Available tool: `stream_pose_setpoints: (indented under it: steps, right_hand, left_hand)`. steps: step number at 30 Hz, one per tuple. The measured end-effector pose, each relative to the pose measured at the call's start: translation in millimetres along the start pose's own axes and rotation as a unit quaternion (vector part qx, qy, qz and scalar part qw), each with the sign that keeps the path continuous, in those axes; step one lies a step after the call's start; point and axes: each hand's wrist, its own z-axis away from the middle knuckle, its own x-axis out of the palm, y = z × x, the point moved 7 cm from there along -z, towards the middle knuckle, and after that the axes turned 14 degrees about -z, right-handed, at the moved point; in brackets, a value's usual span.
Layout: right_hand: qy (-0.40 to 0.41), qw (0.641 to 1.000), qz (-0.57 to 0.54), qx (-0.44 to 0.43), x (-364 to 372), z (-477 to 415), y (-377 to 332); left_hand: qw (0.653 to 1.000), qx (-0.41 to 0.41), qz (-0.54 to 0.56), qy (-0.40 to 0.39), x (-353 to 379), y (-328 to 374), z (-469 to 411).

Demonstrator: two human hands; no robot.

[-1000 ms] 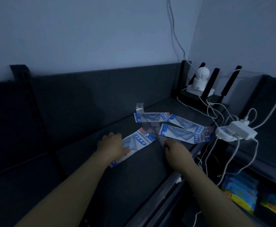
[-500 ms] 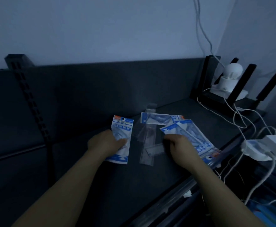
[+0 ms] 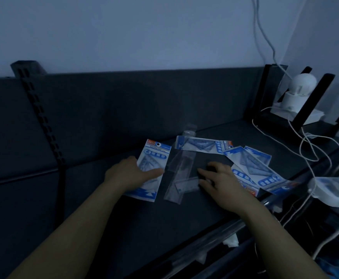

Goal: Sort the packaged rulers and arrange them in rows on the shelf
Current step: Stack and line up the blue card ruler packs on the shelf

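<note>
The left hand (image 3: 132,174) lies flat on a blue packet (image 3: 156,156). The right hand (image 3: 220,183), fingers spread, touches the clear packet (image 3: 181,166) at its 9 o'clock.

The ruler packs (image 3: 153,167) are glossy printed plastic, one sleeve (image 3: 181,168) is clear film; the shelf (image 3: 104,208) looks matt dark.
</note>
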Motion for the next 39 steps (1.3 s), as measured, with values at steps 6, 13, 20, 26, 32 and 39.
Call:
stream_pose_setpoints:
  steps: [6, 13, 20, 26, 32, 39]
  right_hand:
    - [-0.019, 0.991, -0.135, -0.018, 18.0, -13.5, -42.1]
    - [0.029, 0.997, -0.075, 0.019, -6.1, -4.4, 2.4]
    - [0.098, 0.994, -0.021, 0.039, -27.9, -3.0, 17.2]
    - [-0.005, 0.996, -0.053, -0.066, -2.6, -5.0, -33.7]
    - [0.114, 0.993, 0.017, 0.021, -24.1, -9.3, 0.3]
    - [0.059, 0.960, 0.075, 0.264, -38.6, 12.4, 68.3]
  left_hand:
    - [0.999, 0.007, -0.025, 0.038, -2.4, 5.0, 11.6]
    - [0.999, 0.017, -0.018, 0.029, 0.1, 2.8, 13.3]
    - [0.997, 0.037, 0.063, -0.011, -1.5, -3.7, 7.4]
    - [1.000, 0.015, -0.016, 0.014, -21.9, -13.9, -3.4]
    - [0.992, -0.037, -0.118, 0.039, -29.2, -26.6, -1.0]
    - [0.999, -0.023, -0.040, -0.018, -25.3, -9.1, -6.2]
